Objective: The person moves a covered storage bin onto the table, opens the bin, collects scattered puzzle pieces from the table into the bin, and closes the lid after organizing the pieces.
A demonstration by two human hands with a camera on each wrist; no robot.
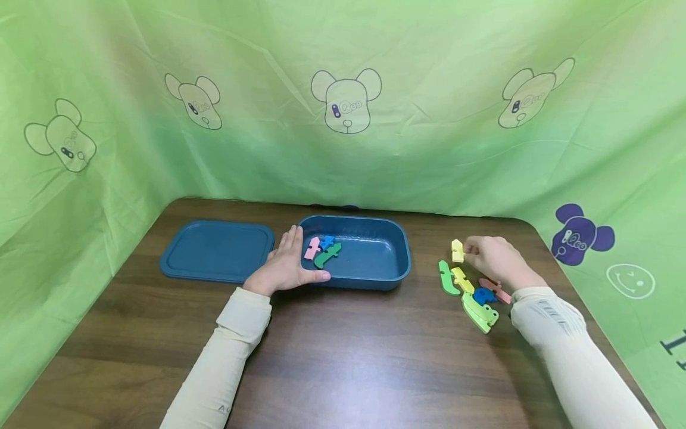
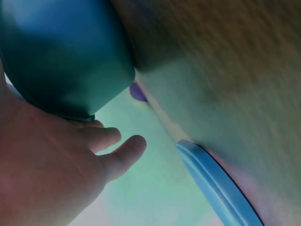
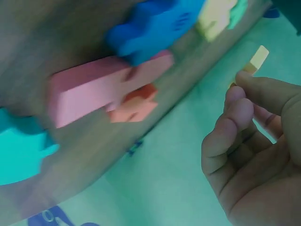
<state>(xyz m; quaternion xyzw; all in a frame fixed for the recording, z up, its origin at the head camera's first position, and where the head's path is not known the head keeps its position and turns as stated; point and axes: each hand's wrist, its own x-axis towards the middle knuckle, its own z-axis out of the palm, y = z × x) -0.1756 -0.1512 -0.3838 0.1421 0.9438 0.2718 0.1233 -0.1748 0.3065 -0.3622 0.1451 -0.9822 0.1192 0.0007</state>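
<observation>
Right hand (image 1: 495, 257): we pinch a thick yellow piece (image 1: 457, 251) at its nine o'clock; a fingertip hold might slip.
Left hand (image 1: 283, 263): straight fingers touch the tub (image 1: 370, 282); uneven pressure might shove it.
Tub: smooth, blue, round-cornered, at our twelve.
Loose pieces (image 1: 477, 311): notched, right hand's seven o'clock; our sleeve (image 1: 546, 316) might scatter them.

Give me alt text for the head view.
A right hand pinches a yellow piece near a cluster of colourful pieces on a brown table. A left hand touches a blue box holding pink, blue and green pieces; a matching lid lies to its left.
</observation>
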